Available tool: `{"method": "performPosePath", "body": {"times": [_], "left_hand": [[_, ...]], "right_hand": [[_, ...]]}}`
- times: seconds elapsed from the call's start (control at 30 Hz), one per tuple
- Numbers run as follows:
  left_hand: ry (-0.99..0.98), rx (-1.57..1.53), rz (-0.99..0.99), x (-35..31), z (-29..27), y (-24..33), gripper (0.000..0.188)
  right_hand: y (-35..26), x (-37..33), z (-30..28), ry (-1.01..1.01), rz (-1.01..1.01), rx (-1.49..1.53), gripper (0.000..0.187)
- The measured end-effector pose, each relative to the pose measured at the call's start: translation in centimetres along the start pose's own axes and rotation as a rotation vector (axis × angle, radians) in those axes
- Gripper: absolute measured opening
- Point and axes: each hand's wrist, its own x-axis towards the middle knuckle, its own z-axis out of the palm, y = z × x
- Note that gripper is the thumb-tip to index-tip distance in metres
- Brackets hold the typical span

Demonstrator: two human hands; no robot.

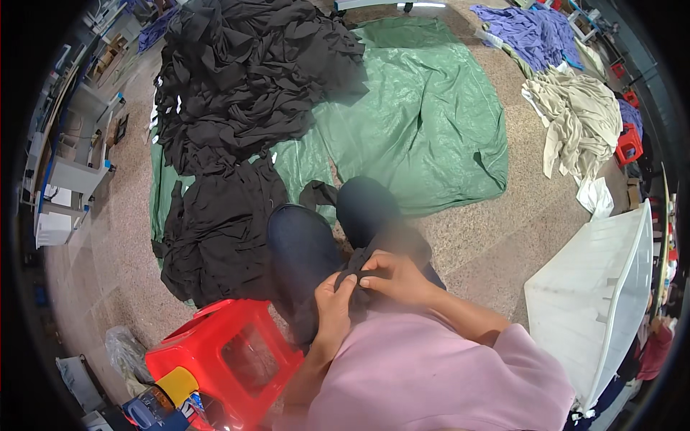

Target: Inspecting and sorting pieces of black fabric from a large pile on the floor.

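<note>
A black garment (370, 260) lies across my lap, part of it hanging down between my legs. My left hand (335, 302) pinches an edge of it between thumb and fingers. Close beside it, my right hand (394, 276) grips the same edge, thumb toward the left thumb. The fingertips of both hands nearly meet over the cloth. Folds hide much of the garment, so I cannot tell which part of it I hold. A large heap of black garments (237, 79) spreads in front of me to the left, with a smaller pile (215, 230) by my left knee.
A green tarp (424, 122) lies under the heap. A red plastic stool (237, 352) stands at my left, near a clear plastic bag (126, 352). At my right is a white bin (575, 287). Beige cloth (578, 122) and purple cloth (528, 32) lie at the far right.
</note>
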Motion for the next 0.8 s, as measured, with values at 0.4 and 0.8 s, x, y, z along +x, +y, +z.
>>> {"method": "performPosePath", "body": {"times": [0.4,0.8], "left_hand": [[-0.002,-0.251,-0.007,2.4,1.3,2.7,0.013],[-0.133,-0.134,-0.063,1.1,0.9,3.6,0.015]], "right_hand": [[-1.2,-2.2,0.0,0.080,-0.375,-0.669,0.021],[-1.7,-1.1,-2.2,0.000,-0.137,-0.325,0.017]]}}
